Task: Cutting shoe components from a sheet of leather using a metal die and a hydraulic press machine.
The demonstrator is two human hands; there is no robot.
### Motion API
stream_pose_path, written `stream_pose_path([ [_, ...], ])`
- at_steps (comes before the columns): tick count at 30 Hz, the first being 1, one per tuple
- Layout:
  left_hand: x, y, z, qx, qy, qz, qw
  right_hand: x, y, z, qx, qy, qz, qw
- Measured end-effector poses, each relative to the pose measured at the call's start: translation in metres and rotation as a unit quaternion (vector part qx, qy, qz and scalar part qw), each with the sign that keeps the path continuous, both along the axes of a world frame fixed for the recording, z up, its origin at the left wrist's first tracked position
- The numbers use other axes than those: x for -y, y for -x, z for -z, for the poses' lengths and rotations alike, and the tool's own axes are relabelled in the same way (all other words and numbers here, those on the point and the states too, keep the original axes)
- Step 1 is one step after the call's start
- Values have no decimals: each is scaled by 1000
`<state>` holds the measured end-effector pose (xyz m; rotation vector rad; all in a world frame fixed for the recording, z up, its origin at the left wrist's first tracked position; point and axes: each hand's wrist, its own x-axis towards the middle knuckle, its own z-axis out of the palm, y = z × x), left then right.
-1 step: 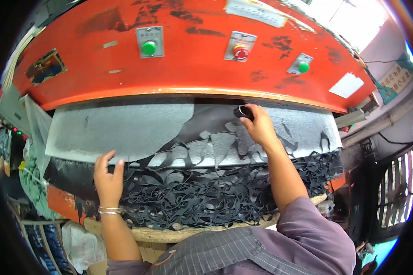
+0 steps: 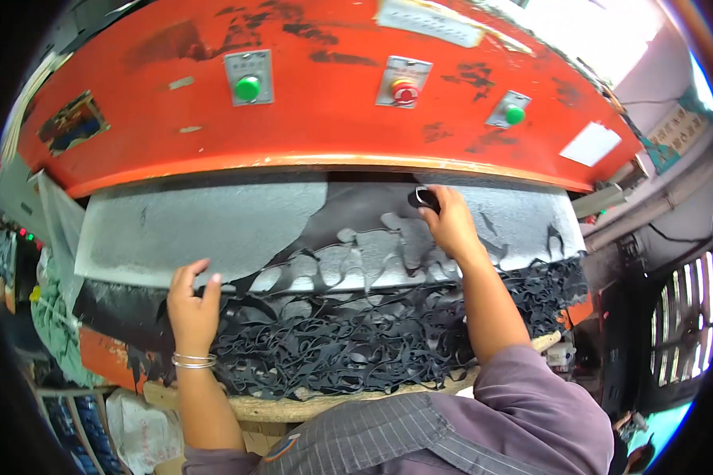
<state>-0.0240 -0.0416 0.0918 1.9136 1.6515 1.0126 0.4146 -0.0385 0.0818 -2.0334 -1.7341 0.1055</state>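
Note:
My right hand [image 2: 454, 224] is closed around a small black piece with a pale, curved edge [image 2: 425, 199], possibly a cutting die; the fingers hide part of it. It is over the dark sheet material [image 2: 356, 204] at the far side of the grey board [image 2: 206, 226]. The sheet's near edge is scalloped with cut-out shapes, leaving thin webs. My left hand [image 2: 194, 310], with bangles at the wrist, hovers by the board's near left edge. Its thumb and fingers are apart, and I see nothing held in them.
A tangle of dark cut strips [image 2: 348, 340] hangs over the near edge, above a wooden rail [image 2: 293, 408]. Beyond the board rises an orange machine front [image 2: 317, 131] with a green button [image 2: 247, 88], a red button [image 2: 405, 93] and another green button [image 2: 515, 115]. A plastic bag [image 2: 142, 431] is at lower left.
The view has shifted slightly. My left hand sits a little farther right along the board's near edge. My right hand still grips the small black piece in nearly the same place.

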Motion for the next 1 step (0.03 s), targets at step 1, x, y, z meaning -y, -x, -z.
stream_pose_path([
  [1, -4, -12, 1, 4, 7, 32, 999, 9, -7, 1, 24, 48, 30, 998],
])
